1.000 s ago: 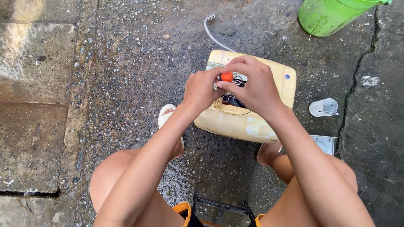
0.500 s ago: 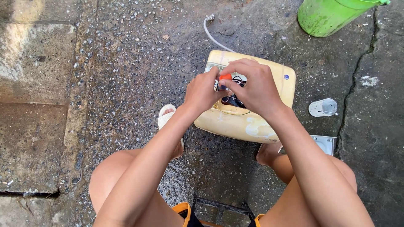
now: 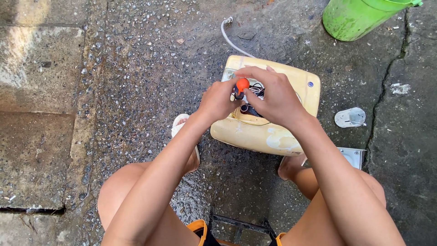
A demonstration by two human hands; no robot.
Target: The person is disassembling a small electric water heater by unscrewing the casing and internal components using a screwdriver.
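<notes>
Gripping orange-knobbed screwdriver handle [image 3: 241,85]: right hand [image 3: 268,98] fingers curled round it from right, left hand [image 3: 218,100] fingers clenched on it from left. Tool upright over opened cream plastic appliance housing [image 3: 273,132] lying on wet concrete floor [image 3: 136,68], dark wiring [image 3: 257,91] exposed inside. White cord [image 3: 230,38] trails up from housing. Clear plastic cap [image 3: 350,117] lies right of housing, green plastic bucket [image 3: 359,18] top right. Step judged: working fastener inside housing; tip hidden, so engagement unclear. Steady downward pressure seems needed.

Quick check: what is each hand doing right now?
Left hand: closed around the orange-capped screwdriver handle.
Right hand: fingers curled on the same handle.
</notes>
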